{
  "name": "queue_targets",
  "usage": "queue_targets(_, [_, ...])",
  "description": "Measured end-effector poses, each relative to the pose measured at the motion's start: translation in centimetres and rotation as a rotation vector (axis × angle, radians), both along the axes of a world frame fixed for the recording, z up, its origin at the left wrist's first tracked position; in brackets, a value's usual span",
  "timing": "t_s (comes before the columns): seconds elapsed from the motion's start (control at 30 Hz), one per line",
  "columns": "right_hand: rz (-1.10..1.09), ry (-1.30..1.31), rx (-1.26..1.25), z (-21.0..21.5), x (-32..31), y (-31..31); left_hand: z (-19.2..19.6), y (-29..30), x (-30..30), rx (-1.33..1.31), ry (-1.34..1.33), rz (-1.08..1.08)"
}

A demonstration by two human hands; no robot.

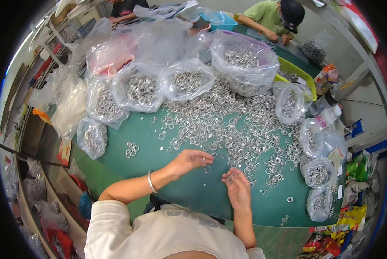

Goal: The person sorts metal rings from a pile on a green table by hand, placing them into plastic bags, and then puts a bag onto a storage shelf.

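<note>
Over the near part of the green table (120,162), my left hand (187,163) reaches in with its fingers drawn together. A small shiny bit shows at its fingertips, too small to name. Just below those fingertips lies a silver metal ring (207,169). My right hand (239,190) is to the right, its thumb and fingers curled around another silver ring (230,177). A gap separates the two hands. Beyond them spreads a large loose heap of silver rings (228,125). A small cluster of rings (132,149) sits apart at the left.
Clear plastic bags of rings line the table, including a left bag (92,138), a back bag (187,80) and a right bag (319,172). A large bag-lined tub (245,60) stands behind the heap, beside a plastic bottle (329,116). Two people work at the back.
</note>
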State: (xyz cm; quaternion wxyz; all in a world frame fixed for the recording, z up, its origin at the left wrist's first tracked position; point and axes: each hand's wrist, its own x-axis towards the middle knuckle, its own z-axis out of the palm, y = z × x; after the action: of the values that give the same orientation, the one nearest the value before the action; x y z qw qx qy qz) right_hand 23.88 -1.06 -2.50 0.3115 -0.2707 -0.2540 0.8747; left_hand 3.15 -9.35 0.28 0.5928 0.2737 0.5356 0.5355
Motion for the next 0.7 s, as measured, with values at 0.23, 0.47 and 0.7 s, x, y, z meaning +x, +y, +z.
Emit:
queue_targets(0.23, [0.073, 0.149, -0.123, 1.1, 0.1, 0.4, 1.2, -1.9, -0.1, 0.144, 0.808, 0.226])
queue_targets(0.47, [0.109, 0.276, -0.09, 2.4, -1.5, -0.8, 0.6, -2.2, 3.1, 0.0, -0.089, 0.188])
queue_targets(0.7, [0.359, -0.186, 0.749, 3.6, -3.4, -2.7, -3.1, -2.6, 5.6, -0.107, -0.851, 0.301])
